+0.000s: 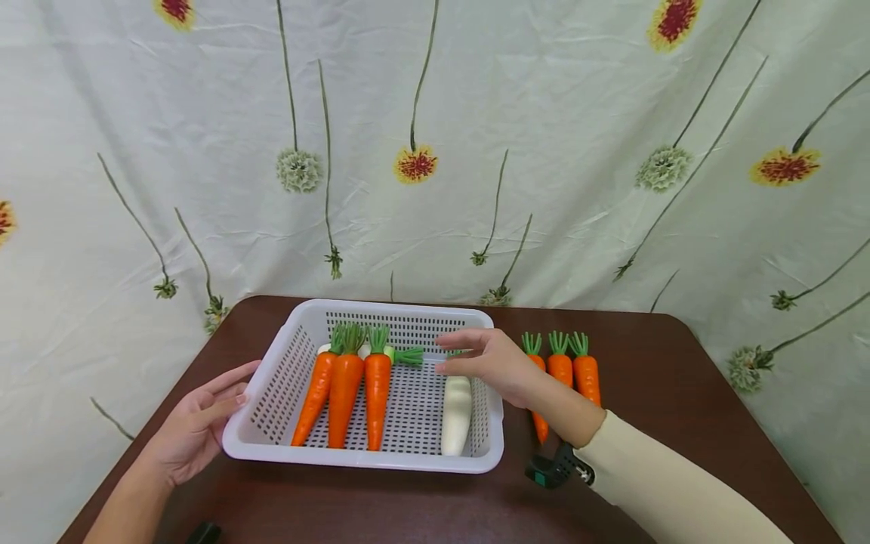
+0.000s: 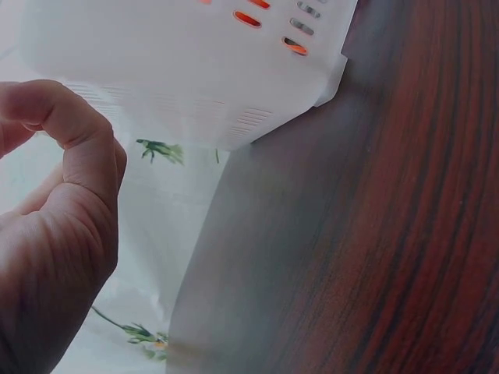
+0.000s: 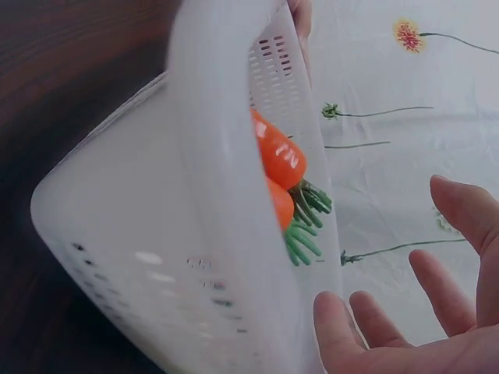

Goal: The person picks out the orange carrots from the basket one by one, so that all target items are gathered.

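A white perforated plastic basket (image 1: 367,462) stands on the table, angled slightly. At its left side my left hand (image 1: 197,427) touches the outside of the rim with fingers extended. Three orange carrots (image 1: 347,400) with green tops lie inside, partly over white radishes whose green leaves (image 1: 409,357) stick out. Near the basket's right end lies another white radish (image 1: 456,415). Just above its top my right hand (image 1: 492,366) hovers, fingers spread and empty; in the right wrist view the fingertips (image 3: 335,319) show past the basket's rim.
Three more carrots (image 1: 586,378) lie on the dark wooden table (image 1: 666,393) right of the basket, partly behind my right forearm. A black wrist device (image 1: 560,467) sits at my right sleeve. Flower-print cloth (image 1: 578,151) hangs behind the table.
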A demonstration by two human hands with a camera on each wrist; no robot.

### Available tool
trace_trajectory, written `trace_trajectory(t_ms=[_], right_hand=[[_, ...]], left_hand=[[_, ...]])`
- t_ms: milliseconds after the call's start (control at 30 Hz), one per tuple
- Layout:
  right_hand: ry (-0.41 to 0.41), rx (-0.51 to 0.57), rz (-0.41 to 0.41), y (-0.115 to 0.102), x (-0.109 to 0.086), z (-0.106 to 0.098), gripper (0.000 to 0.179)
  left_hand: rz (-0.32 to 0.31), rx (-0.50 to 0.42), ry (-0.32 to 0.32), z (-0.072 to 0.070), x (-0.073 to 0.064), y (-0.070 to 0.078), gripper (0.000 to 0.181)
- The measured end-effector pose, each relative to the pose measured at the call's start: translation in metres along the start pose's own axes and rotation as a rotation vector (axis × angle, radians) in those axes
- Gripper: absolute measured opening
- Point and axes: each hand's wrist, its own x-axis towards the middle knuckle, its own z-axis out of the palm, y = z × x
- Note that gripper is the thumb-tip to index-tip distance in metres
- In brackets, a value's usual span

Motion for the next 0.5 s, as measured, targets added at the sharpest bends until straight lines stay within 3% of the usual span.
trace_trajectory(t_ms=[500], right_hand=[[-0.060,0.059,0.033,-0.013,0.024,0.028,0.045]], left_hand=[[-0.006,-0.009,0.007,-0.002,0.000,-0.001,0.054]])
